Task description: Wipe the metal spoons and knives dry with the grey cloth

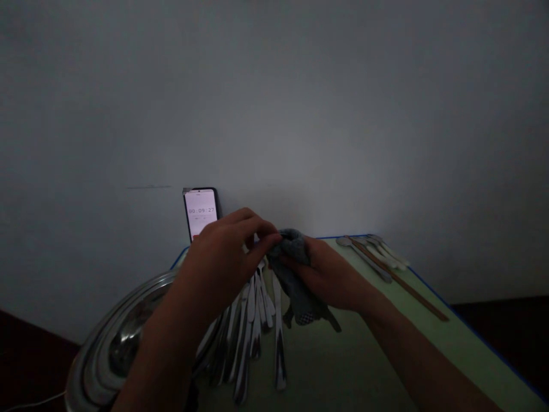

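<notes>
My right hand (332, 274) is closed around a grey cloth (295, 286) that hangs down toward the green table (343, 366). My left hand (227, 252) pinches at the top of the cloth; whether a utensil sits between the fingers is hidden. Several steel knives and other cutlery (253, 326) lie fanned out on the table just below both hands. The room is dim.
A round steel tray (111, 349) rests at the table's left edge. A phone (201, 212) with a lit timer leans on the wall behind. Spoons (377, 252) and wooden chopsticks (398, 280) lie at the right far corner. The table has a blue rim.
</notes>
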{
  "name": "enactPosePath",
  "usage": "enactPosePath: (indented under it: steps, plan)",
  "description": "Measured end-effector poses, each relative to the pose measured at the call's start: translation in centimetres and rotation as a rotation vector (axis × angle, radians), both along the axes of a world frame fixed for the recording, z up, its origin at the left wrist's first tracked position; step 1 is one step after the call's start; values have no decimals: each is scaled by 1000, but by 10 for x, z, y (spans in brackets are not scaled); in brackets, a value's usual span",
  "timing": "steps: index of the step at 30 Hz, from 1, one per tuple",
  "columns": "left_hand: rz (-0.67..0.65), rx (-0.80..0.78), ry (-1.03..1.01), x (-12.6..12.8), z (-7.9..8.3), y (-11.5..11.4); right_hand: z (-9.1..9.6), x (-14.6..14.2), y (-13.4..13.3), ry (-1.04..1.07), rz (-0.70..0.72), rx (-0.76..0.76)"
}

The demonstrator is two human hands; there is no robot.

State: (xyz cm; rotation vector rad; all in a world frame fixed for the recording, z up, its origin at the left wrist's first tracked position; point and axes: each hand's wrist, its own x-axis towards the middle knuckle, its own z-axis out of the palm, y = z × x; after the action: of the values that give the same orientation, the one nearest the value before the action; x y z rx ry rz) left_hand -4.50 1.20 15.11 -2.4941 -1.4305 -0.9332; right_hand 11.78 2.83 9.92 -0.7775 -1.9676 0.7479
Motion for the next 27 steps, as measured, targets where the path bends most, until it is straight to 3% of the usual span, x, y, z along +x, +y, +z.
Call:
enactPosePath:
  steps: [5,8,9,13,17,20,23,26,27]
  plan:
    - [164,45,4,-10,4,6,-2,-5,2,-79,-93,-9]
    - [447,21,-115,-25,13,2,-6,-1,-1,-152,-28,-39]
    - [553,62,-178,-29,16,0,-11,3,-2,-186,-6,-49]
    - [642,131,-410,-28,17,-5,-46,30,-4,-384,-41,-131]
    - [565,265,-538,-10,13,-4,-65,66,-8,-454,14,-267]
    - [448,230,-574,7,9,-3,-51,76,-15,-305,0,-259]
    - [201,139,-634,24,-3,2,-29,70,-24,-88,52,-208]
    - [-69,-50,-667,37,-20,9,-18,70,-33,-64,53,-239]
    - [-91,-121,-641,40,-24,12,-18,75,-34,-98,-5,-216]
